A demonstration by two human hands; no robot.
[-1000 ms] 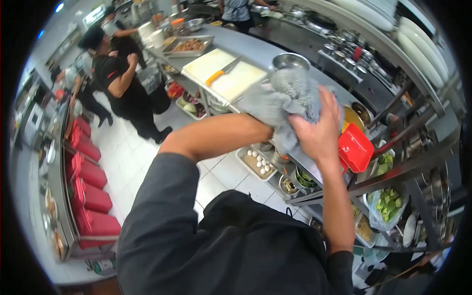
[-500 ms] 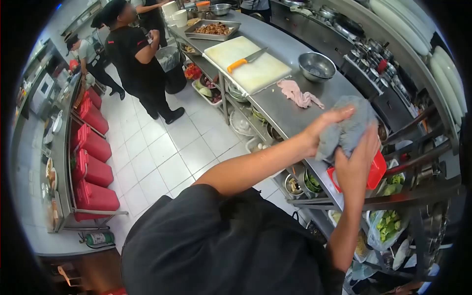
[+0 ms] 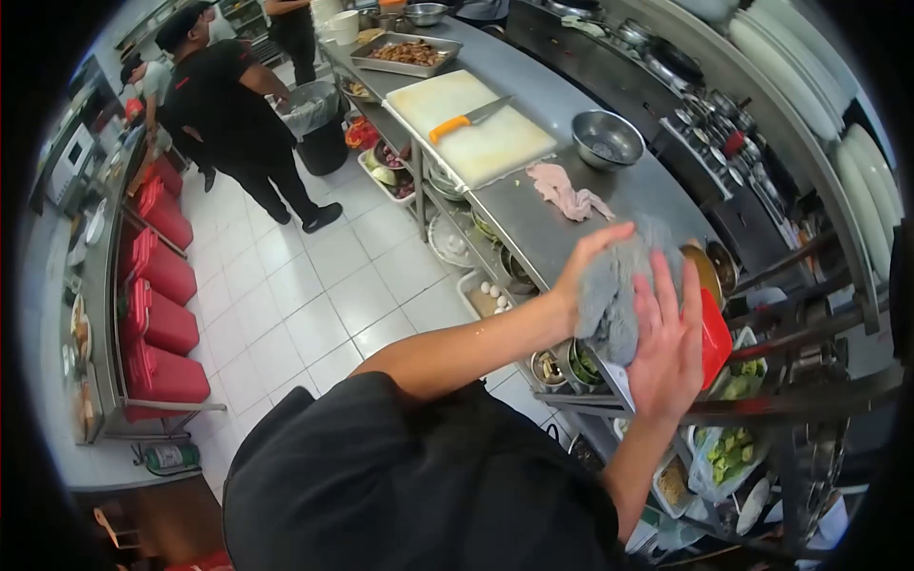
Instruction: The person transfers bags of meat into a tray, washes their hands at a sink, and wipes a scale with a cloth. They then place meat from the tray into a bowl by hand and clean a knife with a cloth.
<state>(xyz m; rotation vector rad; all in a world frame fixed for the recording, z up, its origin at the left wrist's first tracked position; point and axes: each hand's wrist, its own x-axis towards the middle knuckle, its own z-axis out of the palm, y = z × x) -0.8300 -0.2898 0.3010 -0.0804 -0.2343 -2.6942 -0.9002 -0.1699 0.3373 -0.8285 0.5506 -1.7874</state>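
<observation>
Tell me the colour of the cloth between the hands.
Grey: the cloth shows in the head view, the only one.

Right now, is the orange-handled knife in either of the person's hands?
No, the orange-handled knife lies on the white cutting board, while the left hand and right hand are on the gray cloth.

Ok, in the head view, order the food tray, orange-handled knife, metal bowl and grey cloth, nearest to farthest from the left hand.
1. Grey cloth: touching the left hand.
2. Metal bowl: on the counter.
3. Orange-handled knife: farther left, on the cutting board.
4. Food tray: past the board.
</observation>
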